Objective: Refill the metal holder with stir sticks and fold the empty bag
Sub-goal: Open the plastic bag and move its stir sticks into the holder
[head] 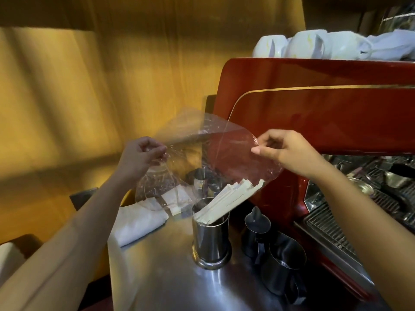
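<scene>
A shiny metal holder (pixel 211 241) stands on the steel counter (pixel 161 272), with a bundle of pale stir sticks (pixel 231 199) leaning out of it toward the upper right. Above it I hold a clear plastic bag (pixel 208 151) stretched flat in the air. My left hand (pixel 140 153) pinches the bag's left edge. My right hand (pixel 283 147) pinches its right edge between thumb and fingers. Nothing shows inside the bag.
A red espresso machine (pixel 325 113) fills the right side, with white cups (pixel 303 44) on top and its drip grate (pixel 332 227) below. Two dark metal pitchers (pixel 280 263) stand right of the holder. A folded white cloth (pixel 139 223) lies left, small metal pots (pixel 202 179) behind.
</scene>
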### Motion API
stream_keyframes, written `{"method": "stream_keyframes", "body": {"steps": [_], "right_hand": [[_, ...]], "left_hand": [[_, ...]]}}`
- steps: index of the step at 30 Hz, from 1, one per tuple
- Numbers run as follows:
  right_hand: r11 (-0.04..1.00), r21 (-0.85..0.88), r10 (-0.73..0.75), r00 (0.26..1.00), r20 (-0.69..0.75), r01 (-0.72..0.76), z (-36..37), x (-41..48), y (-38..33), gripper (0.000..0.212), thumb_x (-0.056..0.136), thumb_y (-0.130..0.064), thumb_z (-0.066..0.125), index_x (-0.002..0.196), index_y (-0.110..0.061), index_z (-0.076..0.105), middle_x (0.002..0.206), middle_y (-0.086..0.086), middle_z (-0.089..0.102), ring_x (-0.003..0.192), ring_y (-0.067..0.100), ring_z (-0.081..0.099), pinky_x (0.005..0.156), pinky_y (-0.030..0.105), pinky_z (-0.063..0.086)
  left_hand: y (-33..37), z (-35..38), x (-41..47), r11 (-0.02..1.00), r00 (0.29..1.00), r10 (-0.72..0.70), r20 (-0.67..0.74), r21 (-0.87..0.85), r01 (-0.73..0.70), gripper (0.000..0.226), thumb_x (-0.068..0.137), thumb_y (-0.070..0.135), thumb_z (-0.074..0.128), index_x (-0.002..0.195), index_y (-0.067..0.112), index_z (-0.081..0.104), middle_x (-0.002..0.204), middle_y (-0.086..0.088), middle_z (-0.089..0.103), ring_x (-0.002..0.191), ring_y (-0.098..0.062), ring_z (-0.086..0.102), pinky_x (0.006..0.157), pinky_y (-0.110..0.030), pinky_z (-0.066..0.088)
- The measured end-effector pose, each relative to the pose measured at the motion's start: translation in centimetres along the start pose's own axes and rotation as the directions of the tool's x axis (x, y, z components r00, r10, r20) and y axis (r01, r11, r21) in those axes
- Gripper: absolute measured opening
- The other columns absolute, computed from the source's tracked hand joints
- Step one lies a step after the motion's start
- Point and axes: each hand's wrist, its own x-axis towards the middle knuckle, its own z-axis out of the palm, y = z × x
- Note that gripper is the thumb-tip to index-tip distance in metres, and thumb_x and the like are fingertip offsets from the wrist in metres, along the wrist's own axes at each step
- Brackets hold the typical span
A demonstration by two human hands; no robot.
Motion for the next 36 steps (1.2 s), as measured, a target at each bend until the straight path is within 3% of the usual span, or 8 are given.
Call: {"method": "stream_keyframes", "body": {"steps": [4, 8, 14, 16, 19, 29, 33, 36], "right_hand": [[0.993, 0.087, 0.078, 0.997, 0.017, -0.079, 0.5, -1.7, 1.8, 0.010, 0.075, -0.029, 0.072, 0.078, -0.021, 0.066, 0.072, -0.005, 0.064, 0.064, 0.004, 0.057, 0.067, 0.032, 0.049], [0.955, 0.253, 0.168, 0.985, -0.046, -0.151, 2.0, -3.1, 2.9, 0.018, 0.073, -0.022, 0.075, 0.087, -0.027, 0.063, 0.081, 0.003, 0.067, 0.077, 0.020, 0.061, 0.081, 0.045, 0.051], [0.807, 0.559, 0.347, 0.919, -0.190, -0.190, 4.9, -5.0, 3.9, 0.023, 0.071, -0.018, 0.075, 0.090, -0.018, 0.063, 0.074, -0.005, 0.068, 0.080, 0.018, 0.065, 0.070, 0.029, 0.051], [0.821, 0.537, 0.346, 0.917, -0.199, -0.193, 5.4, -5.2, 4.0, 0.007, 0.073, -0.017, 0.074, 0.075, -0.016, 0.067, 0.074, -0.003, 0.068, 0.077, 0.014, 0.064, 0.071, 0.027, 0.051], [0.838, 0.527, 0.329, 0.903, -0.277, -0.144, 5.4, -4.4, 3.7, 0.018, 0.073, -0.016, 0.073, 0.058, -0.022, 0.066, 0.067, -0.005, 0.067, 0.064, 0.005, 0.059, 0.060, 0.017, 0.049], [0.862, 0.506, 0.205, 0.893, -0.401, 0.030, 3.5, 0.0, 1.5, 0.021, 0.073, -0.015, 0.074, 0.057, -0.025, 0.066, 0.054, -0.011, 0.065, 0.057, 0.010, 0.055, 0.055, 0.019, 0.046], [0.866, 0.497, 0.176, 0.891, -0.418, 0.062, 3.5, 0.6, 1.2, 0.022, 0.074, -0.013, 0.073, 0.057, -0.024, 0.065, 0.055, -0.007, 0.066, 0.060, 0.013, 0.058, 0.055, 0.018, 0.047], [0.862, 0.497, 0.141, 0.891, -0.431, 0.104, 3.1, 0.8, 1.1, 0.019, 0.075, -0.011, 0.072, 0.060, -0.020, 0.064, 0.053, -0.013, 0.066, 0.054, 0.001, 0.057, 0.053, 0.013, 0.045]], "left_hand": [[-0.1, -0.1, 0.2, 1.000, 1.000, -0.001, 0.008, 0.008, 0.001, 0.007, 0.082, 0.013, 0.066, 0.077, 0.018, 0.066, 0.062, 0.005, 0.072, 0.061, -0.010, 0.068, 0.063, -0.029, 0.053], [-0.6, 0.0, 0.5, 1.000, 1.000, -0.007, 0.005, -0.001, 0.007, 0.010, 0.082, 0.013, 0.067, 0.075, 0.020, 0.068, 0.063, 0.005, 0.073, 0.061, -0.010, 0.068, 0.065, -0.033, 0.053], [-1.2, -0.4, 0.2, 0.999, 1.000, -0.021, 0.007, -0.033, 0.021, 0.015, 0.082, 0.013, 0.066, 0.071, 0.023, 0.069, 0.063, 0.004, 0.072, 0.060, -0.009, 0.067, 0.069, -0.037, 0.052], [-1.3, -0.4, 0.0, 0.999, 1.000, -0.022, 0.011, -0.041, 0.022, 0.016, 0.082, 0.014, 0.066, 0.070, 0.025, 0.070, 0.063, 0.005, 0.072, 0.060, -0.009, 0.067, 0.069, -0.037, 0.052], [-1.3, -0.4, -0.2, 0.999, 1.000, -0.022, 0.012, -0.035, 0.023, 0.015, 0.081, 0.018, 0.067, 0.071, 0.029, 0.069, 0.064, 0.006, 0.073, 0.062, -0.008, 0.067, 0.070, -0.037, 0.052], [-1.7, -1.5, -0.5, 0.999, 0.999, -0.007, 0.044, -0.033, 0.009, 0.010, 0.071, 0.035, 0.070, 0.080, 0.032, 0.067, 0.074, 0.008, 0.074, 0.074, -0.009, 0.069, 0.075, -0.034, 0.054], [-2.4, -1.8, -1.4, 0.997, 0.983, -0.059, 0.171, 0.056, 0.050, 0.010, 0.072, 0.017, 0.072, 0.077, 0.026, 0.070, 0.073, 0.005, 0.075, 0.071, -0.012, 0.070, 0.063, -0.022, 0.055], [-2.4, -1.7, -1.5, 0.999, 0.991, -0.037, 0.130, 0.012, 0.036, 0.011, 0.078, 0.011, 0.068, 0.072, 0.020, 0.069, 0.064, 0.004, 0.071, 0.062, -0.011, 0.067, 0.057, -0.019, 0.055]]}}
